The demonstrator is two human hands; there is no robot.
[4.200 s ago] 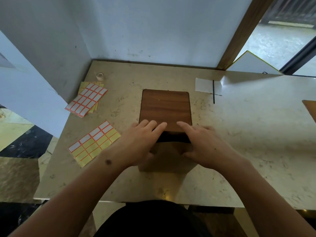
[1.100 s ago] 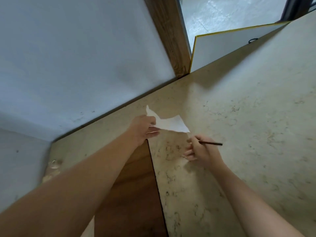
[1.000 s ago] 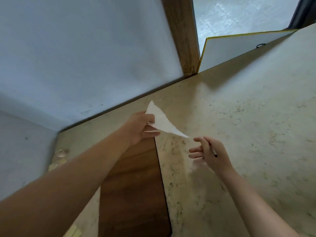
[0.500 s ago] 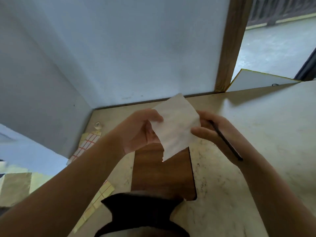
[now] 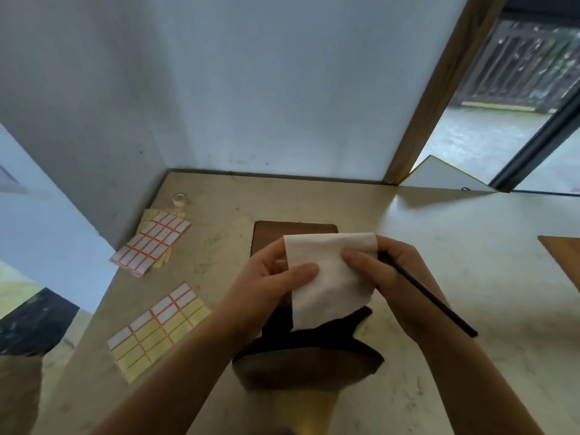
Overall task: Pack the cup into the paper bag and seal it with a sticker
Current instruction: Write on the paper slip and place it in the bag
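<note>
A brown paper bag (image 5: 301, 368) stands open on the table right in front of me, its dark mouth facing up; whatever is inside is hidden. Above its mouth both hands hold a white sheet of paper (image 5: 329, 287). My left hand (image 5: 270, 284) pinches the sheet's left edge between thumb and fingers. My right hand (image 5: 386, 271) grips its right edge and also holds a thin black stick (image 5: 439, 306) that points down to the right. A sticker sheet (image 5: 160, 328) with red-framed labels lies left of the bag.
A second sticker sheet (image 5: 150, 243) and a small roll of tape (image 5: 179, 200) lie at the back left. A dark wooden board (image 5: 266, 237) sits flat behind the bag. Walls close the table's back and left; another board edge (image 5: 561, 255) shows at far right.
I picked up the white paper and the stick from the back of the table and brought them near. Both hands now hold the sheet lower, over the bag's mouth.
</note>
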